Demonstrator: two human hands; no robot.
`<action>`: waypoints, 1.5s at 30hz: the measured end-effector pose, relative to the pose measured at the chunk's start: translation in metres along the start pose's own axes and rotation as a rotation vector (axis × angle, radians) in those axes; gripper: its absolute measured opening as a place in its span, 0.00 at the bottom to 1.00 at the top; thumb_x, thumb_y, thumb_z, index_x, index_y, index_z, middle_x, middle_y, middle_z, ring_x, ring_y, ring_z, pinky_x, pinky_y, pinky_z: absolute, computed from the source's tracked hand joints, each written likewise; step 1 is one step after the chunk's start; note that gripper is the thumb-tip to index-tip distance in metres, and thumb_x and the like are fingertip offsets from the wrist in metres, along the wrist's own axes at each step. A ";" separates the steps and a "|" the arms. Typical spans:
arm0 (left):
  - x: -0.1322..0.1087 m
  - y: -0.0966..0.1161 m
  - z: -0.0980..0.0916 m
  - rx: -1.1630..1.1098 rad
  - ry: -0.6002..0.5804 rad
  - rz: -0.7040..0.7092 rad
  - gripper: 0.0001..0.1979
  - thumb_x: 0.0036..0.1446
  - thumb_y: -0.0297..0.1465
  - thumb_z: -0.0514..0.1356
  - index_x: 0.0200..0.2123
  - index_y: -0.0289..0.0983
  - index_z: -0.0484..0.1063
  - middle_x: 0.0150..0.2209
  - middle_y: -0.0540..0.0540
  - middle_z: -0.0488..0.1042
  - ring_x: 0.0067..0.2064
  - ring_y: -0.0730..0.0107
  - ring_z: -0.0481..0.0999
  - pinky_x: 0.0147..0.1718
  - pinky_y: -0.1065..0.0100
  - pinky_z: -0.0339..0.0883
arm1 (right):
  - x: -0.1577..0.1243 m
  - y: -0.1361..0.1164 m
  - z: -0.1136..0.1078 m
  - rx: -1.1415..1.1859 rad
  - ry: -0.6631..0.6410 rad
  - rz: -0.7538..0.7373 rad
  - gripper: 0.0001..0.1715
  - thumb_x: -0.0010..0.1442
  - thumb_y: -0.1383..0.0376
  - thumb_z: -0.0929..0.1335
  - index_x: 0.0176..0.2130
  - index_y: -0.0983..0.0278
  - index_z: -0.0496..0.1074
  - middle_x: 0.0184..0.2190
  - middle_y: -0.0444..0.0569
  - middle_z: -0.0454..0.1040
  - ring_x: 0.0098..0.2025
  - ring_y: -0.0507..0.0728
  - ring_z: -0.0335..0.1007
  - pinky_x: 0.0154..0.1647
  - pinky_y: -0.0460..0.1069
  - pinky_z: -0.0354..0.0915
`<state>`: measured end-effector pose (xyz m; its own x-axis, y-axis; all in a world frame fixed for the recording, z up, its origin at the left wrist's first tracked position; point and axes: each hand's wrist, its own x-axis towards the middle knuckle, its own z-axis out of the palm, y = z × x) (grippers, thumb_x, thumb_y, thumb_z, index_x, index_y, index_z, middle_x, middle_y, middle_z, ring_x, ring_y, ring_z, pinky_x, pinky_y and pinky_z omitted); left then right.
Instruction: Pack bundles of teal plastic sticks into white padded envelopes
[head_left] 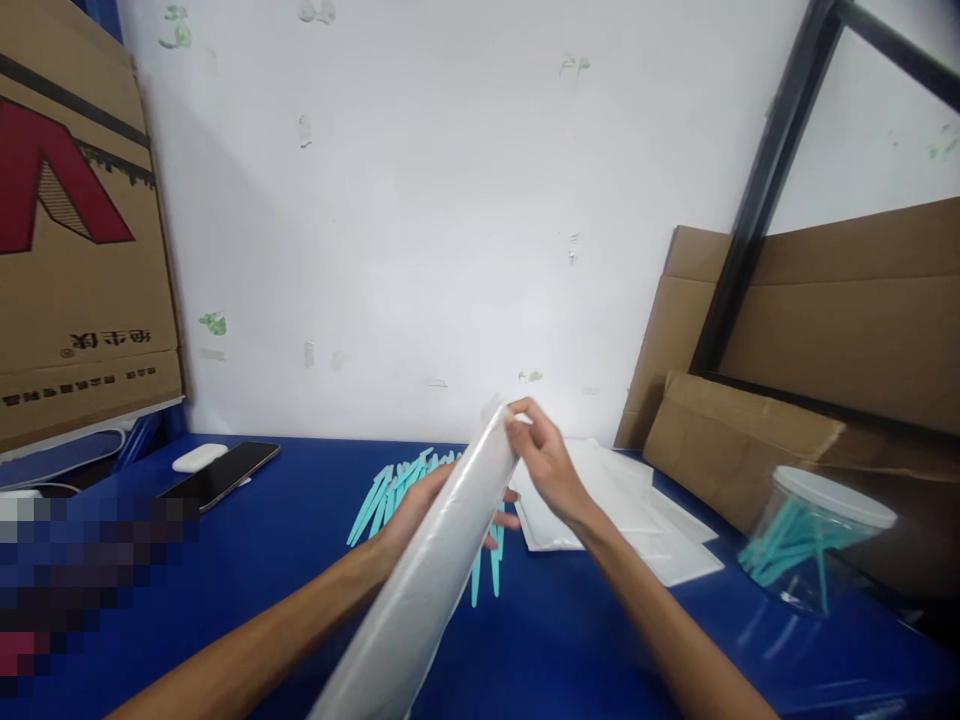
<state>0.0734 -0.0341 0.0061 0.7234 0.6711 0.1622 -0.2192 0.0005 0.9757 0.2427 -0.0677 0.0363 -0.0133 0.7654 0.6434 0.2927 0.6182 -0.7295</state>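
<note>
A long white bundle of plastic bags [427, 580] runs from the lower middle of the view up toward the wall. My left hand [420, 505] holds it from beneath, fingers curled round its far side. My right hand [544, 455] pinches the bundle's top end between thumb and fingers. Behind the bundle, several teal plastic sticks [390, 490] lie fanned on the blue table [300, 550]. A stack of white pouches [637, 510] lies flat just right of my right hand.
A clear jar [817, 540] holding teal sticks stands at the right. Cardboard sheets [825, 330] lean on the wall behind it, beside a black frame post [757, 190]. A phone [225, 472], a white earbud case [199, 457] and a big carton [75, 220] sit at the left.
</note>
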 end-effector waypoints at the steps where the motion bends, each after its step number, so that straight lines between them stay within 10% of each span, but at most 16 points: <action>1: -0.004 0.003 0.002 -0.048 -0.033 -0.036 0.28 0.57 0.50 0.52 0.46 0.32 0.74 0.34 0.39 0.78 0.31 0.59 0.77 0.30 0.63 0.67 | 0.004 0.001 -0.009 -0.042 0.066 -0.032 0.16 0.65 0.50 0.61 0.38 0.60 0.62 0.23 0.39 0.59 0.23 0.50 0.53 0.22 0.44 0.51; 4: -0.010 0.008 0.002 -0.217 -0.051 -0.018 0.23 0.60 0.45 0.51 0.41 0.33 0.76 0.40 0.40 0.78 0.40 0.58 0.75 0.41 0.62 0.66 | 0.021 0.006 -0.047 -0.191 0.136 -0.069 0.16 0.66 0.50 0.61 0.38 0.60 0.61 0.22 0.39 0.56 0.23 0.50 0.51 0.22 0.45 0.47; 10: 0.001 0.012 -0.026 -0.201 0.043 0.129 0.21 0.62 0.42 0.49 0.39 0.33 0.74 0.41 0.38 0.74 0.41 0.57 0.73 0.35 0.63 0.65 | 0.073 0.050 -0.106 -0.718 -0.502 0.080 0.20 0.69 0.54 0.55 0.40 0.62 0.67 0.38 0.47 0.70 0.38 0.54 0.65 0.37 0.47 0.61; 13: 0.007 0.016 -0.044 -0.194 0.119 0.127 0.20 0.61 0.42 0.49 0.40 0.32 0.73 0.37 0.39 0.74 0.37 0.59 0.74 0.32 0.64 0.65 | 0.085 0.094 -0.102 -0.844 -0.596 0.174 0.13 0.65 0.61 0.61 0.38 0.64 0.72 0.40 0.49 0.74 0.40 0.56 0.68 0.41 0.49 0.62; 19: 0.012 0.022 -0.071 -0.141 0.177 0.107 0.20 0.60 0.42 0.48 0.39 0.32 0.71 0.32 0.41 0.73 0.30 0.63 0.74 0.23 0.68 0.60 | 0.077 0.147 -0.081 -1.106 -0.554 0.302 0.10 0.62 0.63 0.65 0.37 0.61 0.75 0.40 0.52 0.73 0.44 0.59 0.68 0.44 0.52 0.61; 29: 0.014 0.027 -0.073 0.021 0.221 0.068 0.17 0.57 0.42 0.49 0.34 0.35 0.69 0.27 0.46 0.70 0.23 0.69 0.71 0.18 0.71 0.55 | 0.019 0.118 -0.049 -1.265 -0.382 0.410 0.34 0.63 0.43 0.58 0.56 0.62 0.66 0.51 0.62 0.70 0.50 0.67 0.68 0.48 0.58 0.61; 34: 0.017 0.018 -0.076 0.810 0.430 0.049 0.14 0.56 0.38 0.49 0.29 0.37 0.70 0.27 0.44 0.73 0.27 0.63 0.73 0.23 0.67 0.59 | -0.005 0.108 -0.044 -1.131 -0.462 0.492 0.44 0.61 0.39 0.57 0.64 0.61 0.58 0.60 0.62 0.63 0.58 0.71 0.62 0.54 0.62 0.59; 38: 0.015 0.007 -0.077 1.587 0.591 0.017 0.16 0.57 0.34 0.47 0.35 0.35 0.73 0.33 0.36 0.76 0.36 0.51 0.76 0.32 0.59 0.64 | -0.003 0.105 -0.055 -1.075 -0.511 0.441 0.42 0.62 0.40 0.57 0.66 0.59 0.56 0.64 0.57 0.59 0.62 0.68 0.58 0.59 0.60 0.56; 45: 0.015 0.000 -0.104 1.496 0.664 -0.385 0.17 0.51 0.41 0.57 0.33 0.32 0.76 0.38 0.28 0.77 0.45 0.40 0.76 0.41 0.52 0.67 | -0.004 0.086 -0.033 -1.147 -0.246 -0.043 0.25 0.69 0.53 0.54 0.53 0.59 0.70 0.53 0.54 0.70 0.58 0.63 0.61 0.61 0.63 0.51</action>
<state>0.0162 0.0527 -0.0070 0.1148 0.9746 0.1922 0.9464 -0.1661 0.2769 0.2993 -0.0235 -0.0209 -0.1916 0.8394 0.5086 0.9761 0.2172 0.0093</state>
